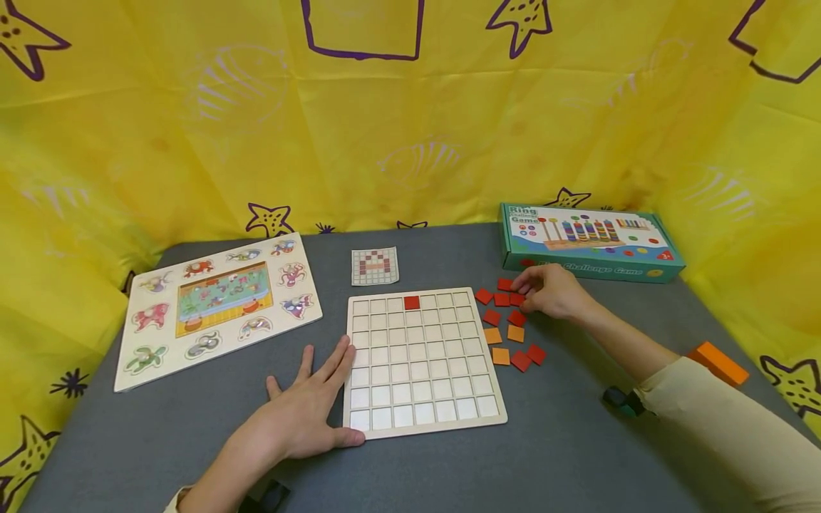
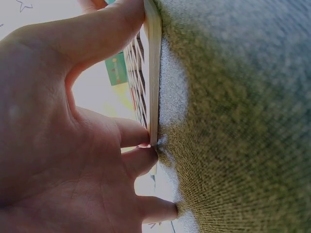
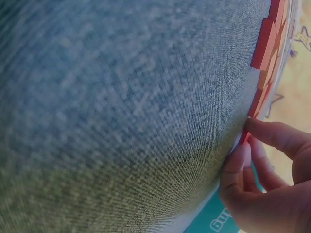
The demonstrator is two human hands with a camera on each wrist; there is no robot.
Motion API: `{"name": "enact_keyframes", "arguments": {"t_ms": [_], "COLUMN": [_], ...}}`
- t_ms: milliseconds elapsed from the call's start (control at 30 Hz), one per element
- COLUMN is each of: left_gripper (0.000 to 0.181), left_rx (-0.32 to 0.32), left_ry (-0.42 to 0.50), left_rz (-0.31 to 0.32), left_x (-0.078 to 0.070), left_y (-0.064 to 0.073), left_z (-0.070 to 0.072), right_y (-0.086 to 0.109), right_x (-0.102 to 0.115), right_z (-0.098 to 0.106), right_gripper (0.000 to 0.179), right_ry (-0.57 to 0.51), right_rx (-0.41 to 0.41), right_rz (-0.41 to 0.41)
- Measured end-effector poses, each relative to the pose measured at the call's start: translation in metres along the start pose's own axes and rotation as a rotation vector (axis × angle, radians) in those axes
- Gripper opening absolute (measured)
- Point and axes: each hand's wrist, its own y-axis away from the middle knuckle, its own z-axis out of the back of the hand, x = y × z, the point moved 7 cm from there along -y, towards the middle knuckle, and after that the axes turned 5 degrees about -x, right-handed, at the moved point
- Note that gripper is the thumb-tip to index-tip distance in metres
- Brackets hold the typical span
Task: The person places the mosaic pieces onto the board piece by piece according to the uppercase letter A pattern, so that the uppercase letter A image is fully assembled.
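A pale wooden grid board (image 1: 420, 434) lies flat on the table, with one red square tile (image 1: 411, 303) in its top row. My left hand (image 1: 301, 413) is spread at the board's left side, thumb on the lower left corner and fingertips along the edge. In the left wrist view, the thumb and two fingers touch the board's edge (image 2: 154, 73). Right of the board lie several loose red and orange tiles, among them an orange tile (image 1: 500, 356). There my right hand (image 1: 553, 292) pinches a red tile (image 3: 245, 138) between thumb and fingertip, close over the table.
A small paper pattern card (image 1: 375, 280) lies behind the board. To the left is a sea-animal peg puzzle (image 1: 224, 338). A green Ring Challenge Game box (image 1: 593, 267) stands at the back right, and an orange block (image 1: 718, 363) sits near the right edge. Yellow curtains (image 1: 410, 107) enclose the table.
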Motion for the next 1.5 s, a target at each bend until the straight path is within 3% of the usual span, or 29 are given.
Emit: {"name": "enact_keyframes", "arguments": {"t_ms": [533, 967, 1500], "left_gripper": [0.129, 0.129, 0.128], "left_rx": [0.005, 0.015, 0.009], "left_ry": [0.000, -0.006, -0.013], "left_rz": [-0.001, 0.008, -0.006], "left_x": [0.000, 0.000, -0.001], "left_y": [0.000, -0.001, 0.000], "left_z": [0.001, 0.000, 0.001], "right_y": [0.005, 0.009, 0.009], "right_x": [0.000, 0.002, 0.018], "right_z": [0.006, 0.008, -0.002], "right_gripper": [0.031, 0.029, 0.029], "right_ry": [0.021, -0.006, -0.048], "right_rx": [0.018, 0.025, 0.042], "right_rz": [0.029, -0.012, 0.036]}}
